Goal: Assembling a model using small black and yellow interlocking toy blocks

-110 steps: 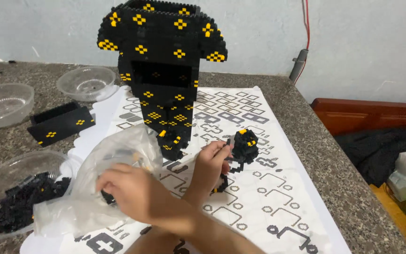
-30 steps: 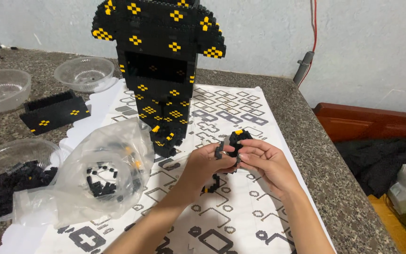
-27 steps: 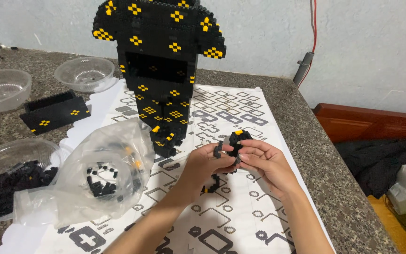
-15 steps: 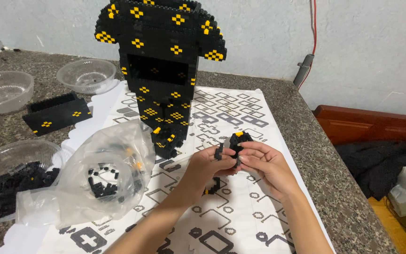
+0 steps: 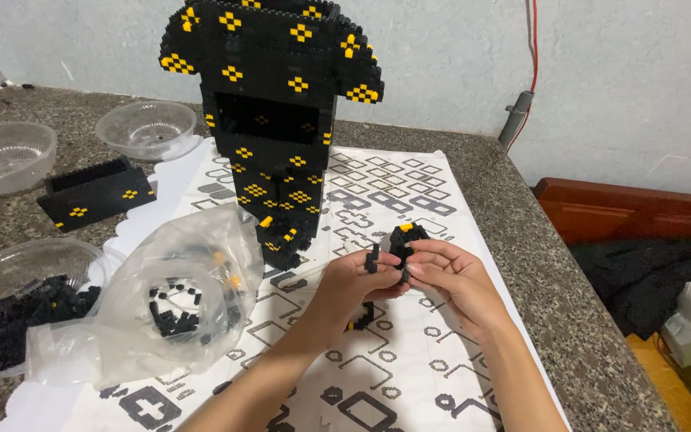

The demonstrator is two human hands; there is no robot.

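Black bricks with a yellow stud form the small block piece [image 5: 406, 238] pinched in the right hand [image 5: 453, 280] — its fingers closed on it, above the patterned sheet [image 5: 409, 352]. The left hand [image 5: 353, 286] closes on a thin black brick [image 5: 373, 259] touching that piece. Behind stands the tall black model [image 5: 277, 120]; a clear bag [image 5: 177, 300] lies left on the tabletop [image 5: 513, 208].

brick model [image 5: 277, 120]: blk w/ yellow diamonds | mat [image 5: 409, 352]: white, blk/grey outlines (squares) | counter [image 5: 513, 216]: speckled grey
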